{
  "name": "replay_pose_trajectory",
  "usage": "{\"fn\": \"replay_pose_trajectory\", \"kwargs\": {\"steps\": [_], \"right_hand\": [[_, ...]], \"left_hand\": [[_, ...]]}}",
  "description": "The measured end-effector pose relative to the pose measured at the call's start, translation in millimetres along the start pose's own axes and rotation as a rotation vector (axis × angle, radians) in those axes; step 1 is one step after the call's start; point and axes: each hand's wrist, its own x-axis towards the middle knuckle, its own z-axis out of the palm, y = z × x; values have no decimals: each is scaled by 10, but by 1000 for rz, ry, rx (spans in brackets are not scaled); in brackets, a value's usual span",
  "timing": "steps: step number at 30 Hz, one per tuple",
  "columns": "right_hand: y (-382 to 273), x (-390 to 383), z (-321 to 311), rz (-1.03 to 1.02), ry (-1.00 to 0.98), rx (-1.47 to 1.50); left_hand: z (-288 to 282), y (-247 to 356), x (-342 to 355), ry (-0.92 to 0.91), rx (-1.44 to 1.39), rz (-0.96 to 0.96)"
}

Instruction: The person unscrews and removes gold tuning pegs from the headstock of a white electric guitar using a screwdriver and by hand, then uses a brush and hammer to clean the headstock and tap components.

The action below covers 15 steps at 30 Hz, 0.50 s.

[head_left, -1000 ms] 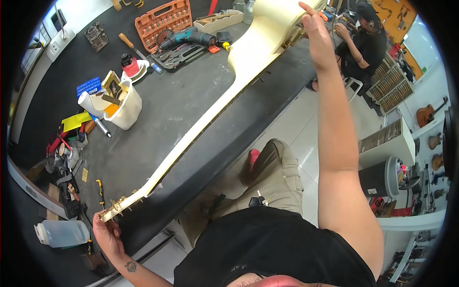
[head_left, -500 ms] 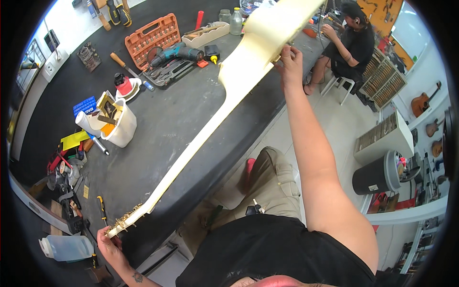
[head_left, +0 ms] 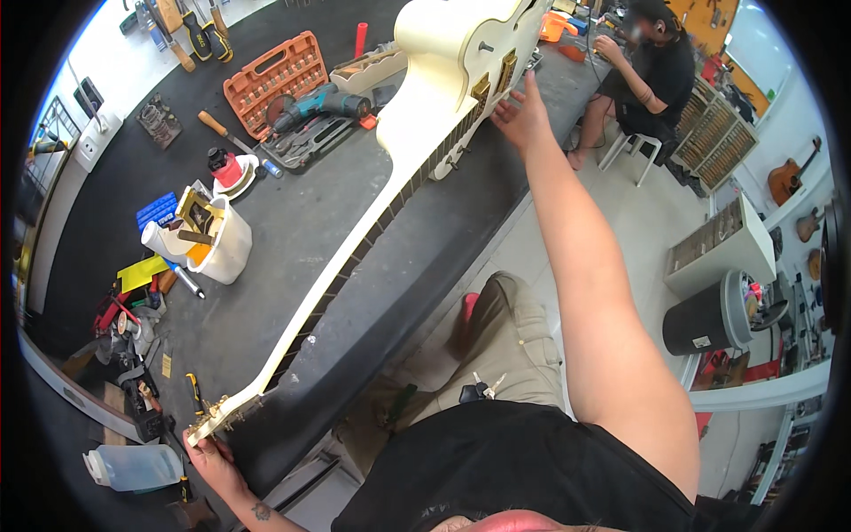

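One head-worn fisheye camera looks steeply down, close above the dark workbench (head_left: 292,230).

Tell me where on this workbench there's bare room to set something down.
The widest bare patch of the workbench lies between the white tub and the guitar neck. A narrower free strip runs along the near edge, right of the neck. It's crowded at the far side around the orange case and drill, and at the left end.
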Motion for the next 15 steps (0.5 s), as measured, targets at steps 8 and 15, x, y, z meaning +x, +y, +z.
{"fn": "replay_pose_trajectory", "kwargs": {"steps": [8, 15], "right_hand": [[-261, -20, 212, 106, 135, -122], [-525, -92, 380, 168, 10, -1]], "left_hand": [[-29, -75, -4, -18, -58, 26], [-139, -166, -50, -71, -67, 50]]}}
